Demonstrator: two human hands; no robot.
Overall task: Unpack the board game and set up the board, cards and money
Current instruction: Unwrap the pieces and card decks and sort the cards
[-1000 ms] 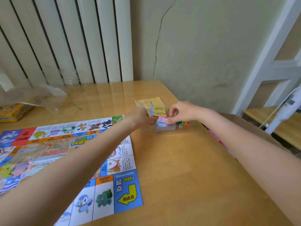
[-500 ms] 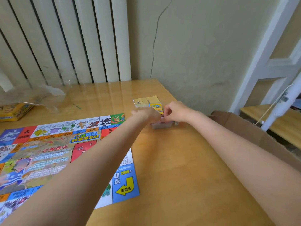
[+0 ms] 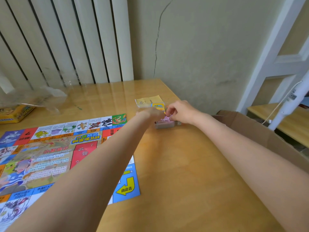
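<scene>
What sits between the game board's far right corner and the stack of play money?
Head view: only the left hand and wrist cross that stretch of bare wooden table between the game board and the stack of play money.

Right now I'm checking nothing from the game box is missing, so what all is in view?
game board: one, multicoloured, flat on the table's left part
money stack: one, pink on top, right of the board's far corner
yellow sheet: one, pale yellow, beyond the stack
card pack: one, yellow and blue, on that sheet
game box: one, yellow, far left
plastic wrap: one, clear, over the box
cardboard box: one, brown, right of the table
table: one, wooden
left hand: blurred, beside the stack
right hand: fingers pinch the top note
</scene>
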